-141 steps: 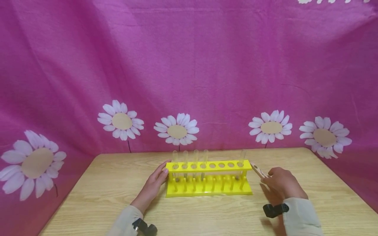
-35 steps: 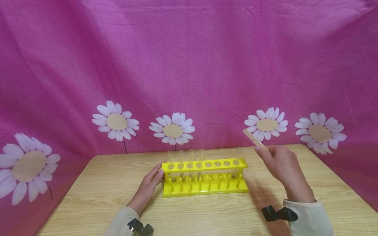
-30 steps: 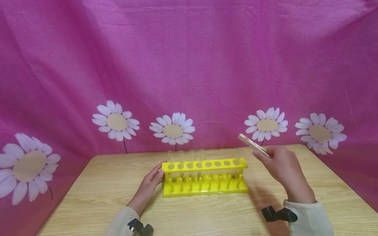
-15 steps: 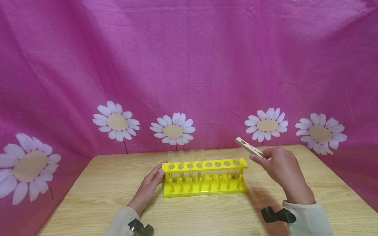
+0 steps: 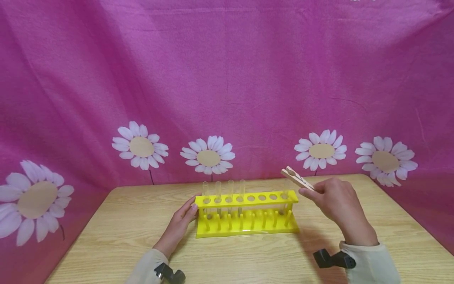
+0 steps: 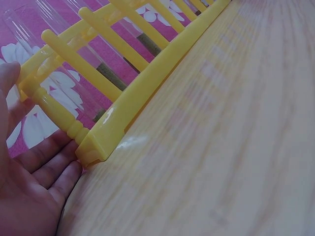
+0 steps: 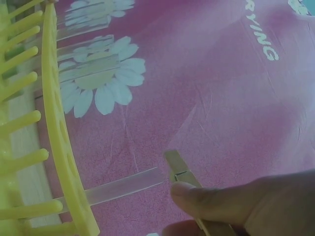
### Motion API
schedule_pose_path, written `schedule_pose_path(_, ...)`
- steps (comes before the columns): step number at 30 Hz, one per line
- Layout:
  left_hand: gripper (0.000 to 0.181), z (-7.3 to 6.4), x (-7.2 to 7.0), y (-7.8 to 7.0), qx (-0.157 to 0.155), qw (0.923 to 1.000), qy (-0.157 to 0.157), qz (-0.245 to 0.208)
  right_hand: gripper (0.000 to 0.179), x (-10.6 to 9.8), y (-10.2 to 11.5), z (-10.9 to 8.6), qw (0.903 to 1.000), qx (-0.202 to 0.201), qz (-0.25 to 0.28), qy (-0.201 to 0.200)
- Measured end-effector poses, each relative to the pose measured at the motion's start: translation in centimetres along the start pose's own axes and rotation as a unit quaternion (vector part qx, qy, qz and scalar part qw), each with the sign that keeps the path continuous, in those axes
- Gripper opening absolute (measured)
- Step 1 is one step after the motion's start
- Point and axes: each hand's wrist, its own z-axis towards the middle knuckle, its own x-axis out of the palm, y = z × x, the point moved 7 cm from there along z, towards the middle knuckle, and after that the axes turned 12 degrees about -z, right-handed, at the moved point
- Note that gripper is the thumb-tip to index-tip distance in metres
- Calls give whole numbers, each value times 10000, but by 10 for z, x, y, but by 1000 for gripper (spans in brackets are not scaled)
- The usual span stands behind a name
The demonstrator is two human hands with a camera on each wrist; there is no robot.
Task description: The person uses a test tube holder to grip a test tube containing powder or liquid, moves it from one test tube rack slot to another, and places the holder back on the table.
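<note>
A yellow test tube rack stands on the wooden table with several clear test tubes upright in it. My left hand holds the rack's left end. In the left wrist view its thumb and a finger are at the top bar, and the other fingers lie along the base's end. My right hand pinches a wooden clothespin, held up at the rack's right end. The clothespin's tip is beside the mouth of the rightmost test tube in the right wrist view. Dark matter shows low in some left-hand tubes.
Three round holes in the top bar, one of them a middle hole, have no tube. Pegs stick up along the rack's front. Behind the table hangs a magenta cloth with white flowers.
From low beside the rack's right end, my right hand has raised the clothespin, then turned it and brought it slightly down and left toward the rightmost tube. The left hand stays at the rack.
</note>
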Motion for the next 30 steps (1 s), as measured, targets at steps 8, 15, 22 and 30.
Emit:
schedule_pose_path(8,68,0,-1,2,-90,10000,-35,1,35,3,2,-1,9998,-127,-9,167)
schedule_pose_path(15,66,1,-1,3,-58,10000,-11,-6,36,4,4,-1,9996,-181,-50,225)
schedule_pose_path(22,67,1,-1,3,-39,10000,-18,-9,29,9,4,-1,9991,-152,-84,388)
schedule_pose_path(30,65,0,0,1,-17,10000,-12,-21,27,15,1,1,9980,-142,-184,583)
